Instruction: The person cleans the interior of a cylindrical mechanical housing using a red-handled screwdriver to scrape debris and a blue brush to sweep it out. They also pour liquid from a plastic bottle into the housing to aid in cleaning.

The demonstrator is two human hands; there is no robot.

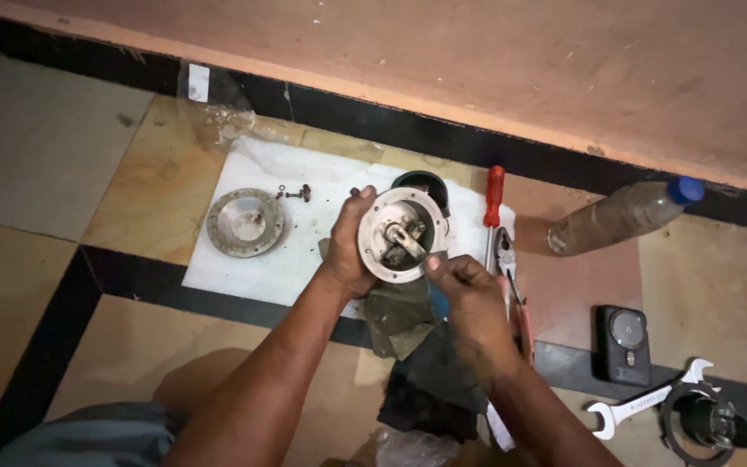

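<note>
1. While the left hand (352, 246) grips the round grey metal housing (402, 234) by its rim above the white sheet (287, 251), the right hand (469, 290) pinches at its lower edge.
2. A flat round metal cover plate (245, 222) lies left; a red-handled screwdriver (494, 207) lies right.

Left hand (352, 246) curled, gripping — right hand (469, 290) fingers pinched, apparently; forearms converge.
</note>
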